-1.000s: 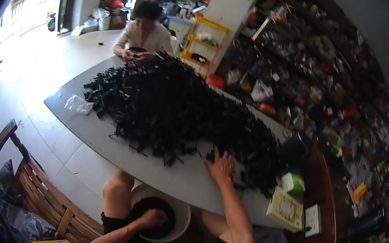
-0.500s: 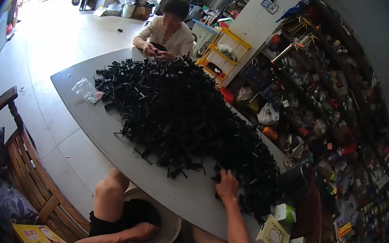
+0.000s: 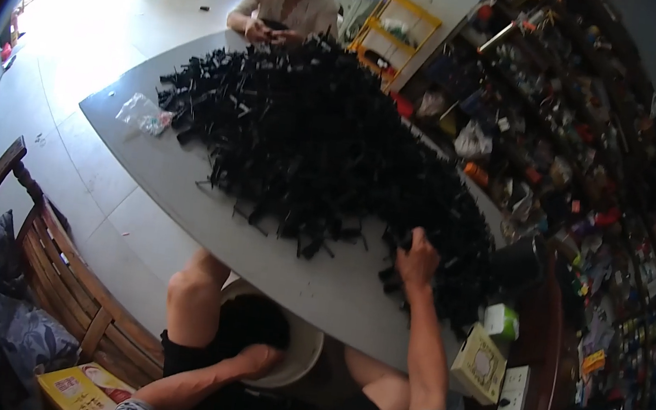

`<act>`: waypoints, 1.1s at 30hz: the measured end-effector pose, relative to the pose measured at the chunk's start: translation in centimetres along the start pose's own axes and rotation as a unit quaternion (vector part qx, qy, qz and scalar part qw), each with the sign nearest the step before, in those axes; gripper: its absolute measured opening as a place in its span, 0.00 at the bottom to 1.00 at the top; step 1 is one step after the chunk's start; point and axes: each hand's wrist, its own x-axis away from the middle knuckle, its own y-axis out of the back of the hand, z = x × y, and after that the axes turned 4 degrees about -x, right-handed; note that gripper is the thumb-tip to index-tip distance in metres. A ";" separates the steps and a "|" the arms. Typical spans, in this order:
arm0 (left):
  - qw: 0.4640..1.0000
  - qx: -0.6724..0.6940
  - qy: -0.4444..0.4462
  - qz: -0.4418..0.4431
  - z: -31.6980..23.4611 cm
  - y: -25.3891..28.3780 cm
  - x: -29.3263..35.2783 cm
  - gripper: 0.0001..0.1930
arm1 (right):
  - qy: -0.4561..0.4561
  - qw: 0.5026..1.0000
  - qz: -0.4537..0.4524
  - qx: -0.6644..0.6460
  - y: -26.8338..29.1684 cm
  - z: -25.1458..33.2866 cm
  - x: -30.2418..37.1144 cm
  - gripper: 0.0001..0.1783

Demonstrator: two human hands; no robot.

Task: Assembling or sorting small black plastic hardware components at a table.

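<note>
Right hand [image 3: 418,262]: spread flat at the heap's near edge a second ago, now curled and set further into its right end; fingers bent around the spot, whether on a piece cannot be told.

Heap of small black parts [image 3: 295,135]: spread over most of the grey table [image 3: 317,294], loose pieces along its near edge.

Left hand [image 3: 260,360]: moved from the bucket's middle toward its near side; fingertips obscured, grip cannot be told.

White bucket [image 3: 312,357]: between the knees, below the table edge; dark contents [image 3: 252,323] inside.

Clear plastic bag [image 3: 142,114]: table's left end, beside the heap.

Pale yellow box [image 3: 480,363]: right of the right forearm; green-and-white carton [image 3: 501,322] just beyond it, white socket strip [image 3: 513,390] beside it.

Co-worker [image 3: 297,4]: seated at the far end, both hands together.

Slatted wooden chair [image 3: 62,271]: left, near the table.
</note>
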 end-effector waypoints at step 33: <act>0.940 0.329 -0.054 -0.076 -0.7 2.2 -0.6 0.14 | -0.343 0.653 0.309 -0.600 -1.6 13.2 23.8 0.09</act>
